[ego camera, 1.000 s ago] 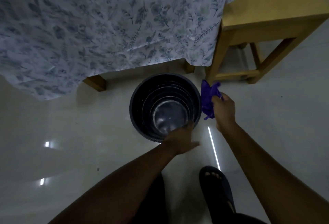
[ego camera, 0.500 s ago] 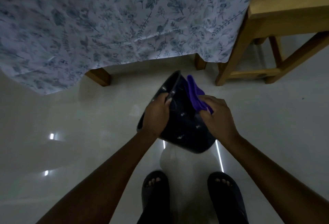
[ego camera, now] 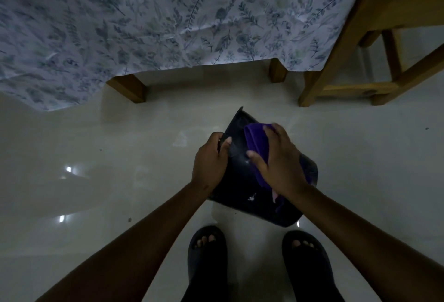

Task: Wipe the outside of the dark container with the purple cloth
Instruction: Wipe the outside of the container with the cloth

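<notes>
Nearest the camera, two feet in dark sandals [ego camera: 207, 253] stand on the pale glossy floor [ego camera: 96, 181], at about 6 o'clock from the work. Just above them the dark container [ego camera: 242, 181] is held off the floor and tipped, its long axis running from the base at 5 o'clock up to the rim at 11 o'clock, mouth pointing away from the person. What it holds cannot be seen from here; only the outer wall faces the camera, with a few pale specks on it.

The left hand [ego camera: 211, 160] is clenched on the rim at the container's 9 o'clock side. The right hand [ego camera: 278, 164] lies flat, palm down, pressing the purple cloth [ego camera: 257, 143] against the upper wall, so the cloth is already on the surface. Unwiped wall lies toward 7 o'clock of the cloth, so the stroke probably runs that way.

Farther off, at 12 o'clock, hangs a leaf-print tablecloth [ego camera: 144, 25]; a wooden chair [ego camera: 360, 61] stands at 1 o'clock.
</notes>
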Available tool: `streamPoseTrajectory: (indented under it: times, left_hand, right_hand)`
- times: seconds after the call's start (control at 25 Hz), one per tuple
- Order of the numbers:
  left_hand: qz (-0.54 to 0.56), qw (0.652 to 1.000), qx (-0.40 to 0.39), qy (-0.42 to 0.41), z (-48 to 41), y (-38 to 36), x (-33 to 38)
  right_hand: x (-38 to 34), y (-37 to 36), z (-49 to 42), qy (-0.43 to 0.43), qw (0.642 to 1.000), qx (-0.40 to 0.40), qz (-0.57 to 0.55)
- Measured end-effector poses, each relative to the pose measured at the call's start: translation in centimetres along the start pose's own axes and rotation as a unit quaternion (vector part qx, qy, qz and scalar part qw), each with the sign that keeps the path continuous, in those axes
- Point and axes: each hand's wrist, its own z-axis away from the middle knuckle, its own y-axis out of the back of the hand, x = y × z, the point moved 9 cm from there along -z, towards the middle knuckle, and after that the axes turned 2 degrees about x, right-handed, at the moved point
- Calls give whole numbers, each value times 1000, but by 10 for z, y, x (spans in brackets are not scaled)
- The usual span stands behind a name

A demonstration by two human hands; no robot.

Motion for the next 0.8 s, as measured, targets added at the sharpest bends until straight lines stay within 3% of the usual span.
streamPoseTrajectory:
  times: [0.12, 0.24, 0.36, 0.44, 0.48, 0.64, 0.68, 0.8]
  left_hand:
    - [-8, 1000, -21, 2, -1, -4, -5]
    - [-3, 1000, -9, 24, -11, -5, -5]
    - [-25, 1000, 0, 4, -14, -7, -3]
    - [-26, 1000, 5, -13, -12, -7, -3]
    - [-20, 1000, 1, -14, -12, -8, -3]
    - [-21, 1000, -10, 10, -15, -7, -4]
    - [-26, 1000, -10, 13, -14, -7, -4]
    - [-38, 999, -2, 4, -10, -6, -9]
  right_hand:
    - [20, -18, -25, -6, 1000, -28, -8]
    - [43, -11, 1, -18, 1000, -3, 22]
    - [1, -33, 69, 95, 991, -18, 93]
    - [-14, -42, 59, 158, 982, -20, 98]
    - [-12, -36, 34, 137, 986, -11, 90]
    - [44, -9, -18, -84, 996, -11, -38]
    - [44, -11, -2, -79, 997, -5, -11]
    - [0, -30, 58, 65, 994, -17, 90]
